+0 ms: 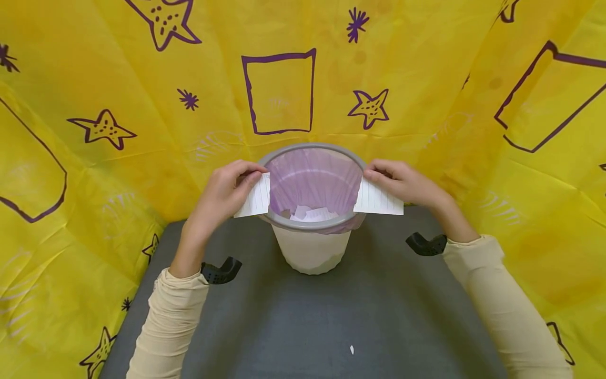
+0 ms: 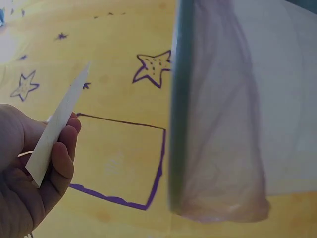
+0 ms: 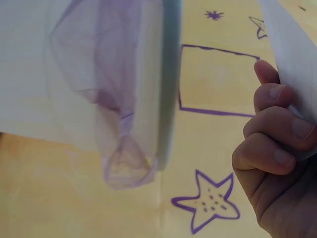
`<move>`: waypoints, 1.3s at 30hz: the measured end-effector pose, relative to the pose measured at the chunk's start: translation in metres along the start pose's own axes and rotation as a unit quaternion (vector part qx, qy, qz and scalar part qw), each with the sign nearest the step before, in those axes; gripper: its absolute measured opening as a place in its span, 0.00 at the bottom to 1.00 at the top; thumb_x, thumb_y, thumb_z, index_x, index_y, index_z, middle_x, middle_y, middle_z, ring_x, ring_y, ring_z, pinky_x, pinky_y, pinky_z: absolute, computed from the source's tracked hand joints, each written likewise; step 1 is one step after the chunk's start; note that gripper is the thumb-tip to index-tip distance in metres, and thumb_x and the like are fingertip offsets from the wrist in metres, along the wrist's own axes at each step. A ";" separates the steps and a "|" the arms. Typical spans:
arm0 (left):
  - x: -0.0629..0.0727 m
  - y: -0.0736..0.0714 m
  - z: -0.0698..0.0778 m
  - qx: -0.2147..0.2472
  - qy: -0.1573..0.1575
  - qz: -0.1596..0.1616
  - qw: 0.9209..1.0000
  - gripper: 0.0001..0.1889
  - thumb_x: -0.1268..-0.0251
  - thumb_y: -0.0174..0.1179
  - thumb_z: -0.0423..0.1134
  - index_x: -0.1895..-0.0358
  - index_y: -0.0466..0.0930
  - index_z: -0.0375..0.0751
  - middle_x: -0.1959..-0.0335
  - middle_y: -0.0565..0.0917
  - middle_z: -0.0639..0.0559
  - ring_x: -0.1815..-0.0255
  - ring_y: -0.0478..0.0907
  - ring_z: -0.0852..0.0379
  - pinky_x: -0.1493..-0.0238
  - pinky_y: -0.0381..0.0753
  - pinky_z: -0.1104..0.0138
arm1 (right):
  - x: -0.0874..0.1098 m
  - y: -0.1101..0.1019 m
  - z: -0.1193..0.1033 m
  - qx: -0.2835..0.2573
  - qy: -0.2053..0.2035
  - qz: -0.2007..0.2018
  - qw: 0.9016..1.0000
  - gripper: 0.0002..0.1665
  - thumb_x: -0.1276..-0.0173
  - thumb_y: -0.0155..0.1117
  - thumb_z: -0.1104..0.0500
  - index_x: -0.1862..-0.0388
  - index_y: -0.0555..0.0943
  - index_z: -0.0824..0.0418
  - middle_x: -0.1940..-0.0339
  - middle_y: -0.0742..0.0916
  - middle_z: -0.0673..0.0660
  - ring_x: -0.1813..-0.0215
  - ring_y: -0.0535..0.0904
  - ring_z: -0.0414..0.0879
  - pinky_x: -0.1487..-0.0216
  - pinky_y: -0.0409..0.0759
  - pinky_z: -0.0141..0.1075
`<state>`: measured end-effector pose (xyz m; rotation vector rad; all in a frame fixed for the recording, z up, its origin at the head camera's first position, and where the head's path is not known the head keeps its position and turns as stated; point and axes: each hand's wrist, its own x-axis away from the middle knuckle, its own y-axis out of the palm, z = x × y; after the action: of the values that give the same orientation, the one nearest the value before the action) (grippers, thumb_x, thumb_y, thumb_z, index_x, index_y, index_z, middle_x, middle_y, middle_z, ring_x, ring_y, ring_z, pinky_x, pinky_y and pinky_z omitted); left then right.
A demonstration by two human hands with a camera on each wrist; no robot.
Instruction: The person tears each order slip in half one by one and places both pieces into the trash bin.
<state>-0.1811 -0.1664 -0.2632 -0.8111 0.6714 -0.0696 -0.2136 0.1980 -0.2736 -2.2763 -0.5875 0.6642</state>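
Note:
My left hand (image 1: 226,188) pinches a piece of lined paper (image 1: 255,197) between thumb and fingers, at the left rim of a waste bin (image 1: 312,247). On the other side my right hand (image 1: 402,181) pinches a second piece of lined paper (image 1: 379,200), its inner edge uneven, by the right rim. The bin has a grey rim and a thin purple liner (image 1: 314,173) folded over it. Several paper scraps (image 1: 314,213) lie inside at the bottom. In the left wrist view the paper (image 2: 57,129) shows nearly edge-on; in the right wrist view the fingers (image 3: 272,121) curl against the sheet.
The bin stands on a dark grey table (image 1: 303,326). A tiny white scrap (image 1: 352,349) lies near the table's front. Yellow cloth (image 1: 213,68) with purple drawings hangs behind and at both sides. Black wrist mounts (image 1: 221,270) jut inward from both wrists.

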 end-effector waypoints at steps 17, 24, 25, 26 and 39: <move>-0.028 0.033 0.017 0.062 -0.009 -0.078 0.995 0.11 0.29 0.54 0.31 0.50 0.83 0.35 0.51 0.84 0.42 0.51 0.80 0.50 0.46 0.80 0.59 | -0.037 0.023 -0.009 -0.007 0.013 -0.012 1.000 0.11 0.24 0.53 0.56 0.59 0.78 0.62 0.72 0.76 0.56 0.72 0.73 0.47 0.71 0.72 0.30; -0.035 0.041 0.022 0.068 -0.005 -0.074 0.995 0.10 0.29 0.55 0.32 0.50 0.82 0.34 0.52 0.84 0.42 0.50 0.80 0.50 0.44 0.80 0.59 | -0.049 0.029 -0.013 0.020 0.010 -0.006 1.000 0.11 0.24 0.53 0.56 0.58 0.78 0.62 0.72 0.76 0.56 0.68 0.71 0.47 0.68 0.69 0.32; -0.036 0.042 0.022 0.067 -0.007 -0.075 0.995 0.10 0.29 0.55 0.32 0.50 0.82 0.34 0.52 0.84 0.42 0.50 0.80 0.49 0.44 0.80 0.59 | -0.051 0.030 -0.014 0.021 0.012 -0.005 1.000 0.11 0.24 0.53 0.56 0.58 0.78 0.62 0.72 0.76 0.56 0.68 0.71 0.48 0.67 0.68 0.32; -0.037 0.043 0.023 0.065 -0.010 -0.077 0.995 0.11 0.29 0.55 0.32 0.50 0.82 0.34 0.51 0.84 0.42 0.50 0.80 0.49 0.43 0.79 0.58 | -0.053 0.031 -0.015 0.025 0.012 -0.004 1.000 0.11 0.24 0.53 0.56 0.59 0.78 0.62 0.72 0.75 0.56 0.68 0.70 0.48 0.67 0.68 0.33; -0.032 0.052 0.020 -0.040 -0.004 -0.062 0.997 0.21 0.32 0.61 0.42 0.42 0.75 0.33 0.41 0.80 0.40 0.35 0.70 0.41 0.29 0.62 0.52 | -0.053 0.044 -0.014 0.042 0.017 0.015 0.999 0.17 0.25 0.55 0.57 0.45 0.77 0.66 0.47 0.82 0.62 0.45 0.79 0.54 0.41 0.78 0.49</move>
<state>-0.2051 -0.1074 -0.2724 -0.9297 0.6191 -0.1517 -0.2361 0.1319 -0.2811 -2.2179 -0.5009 0.6516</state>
